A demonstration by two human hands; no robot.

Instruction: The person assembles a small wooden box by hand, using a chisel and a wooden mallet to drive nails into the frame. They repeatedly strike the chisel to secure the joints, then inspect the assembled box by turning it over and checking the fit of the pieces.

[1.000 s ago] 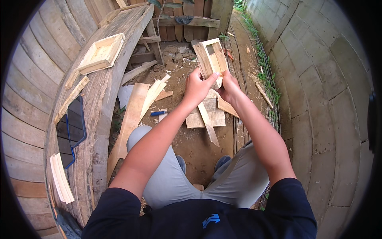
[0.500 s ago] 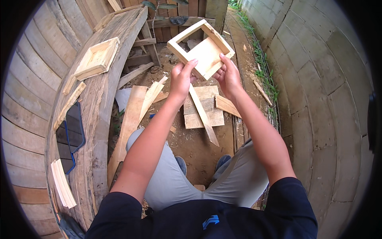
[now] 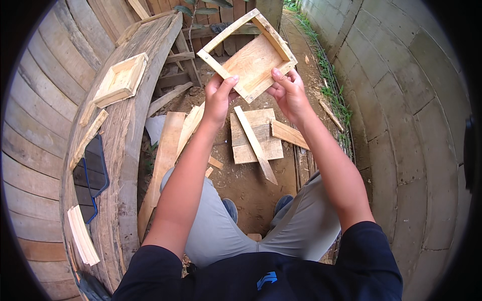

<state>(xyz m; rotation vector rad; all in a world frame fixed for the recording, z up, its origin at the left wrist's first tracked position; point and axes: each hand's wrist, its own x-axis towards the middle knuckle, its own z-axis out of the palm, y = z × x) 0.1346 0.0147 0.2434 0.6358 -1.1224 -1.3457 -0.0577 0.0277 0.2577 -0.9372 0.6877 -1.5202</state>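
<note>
A small pale wooden box frame [image 3: 213, 61] with a panel [image 3: 256, 57] across part of it is held up in front of me, one corner pointing down. My left hand [image 3: 219, 98] grips the lower left side, thumb on the front edge. Around the lower right side, near the corner, my right hand [image 3: 289, 94] is closed, its thumb pressed on the wood. An open gap shows between the panel and the frame's upper left sides. Below, a narrow wooden strip [image 3: 255, 145] lies across a square of planks [image 3: 268, 149], with a short board [image 3: 288, 134] beside it.
On my left runs a thick wooden bench [image 3: 120, 185]. It carries another shallow wooden box [image 3: 120, 83], dark glossy panels with blue edges [image 3: 96, 163] and pale wood strips [image 3: 83, 236]. Long boards [image 3: 168, 150] lean beside the bench. A block wall [image 3: 401, 125] stands at right.
Both hands have lifted the box frame a little higher and tilted it, so more of its inner side and the panel's grain show. The grip stays much the same.
</note>
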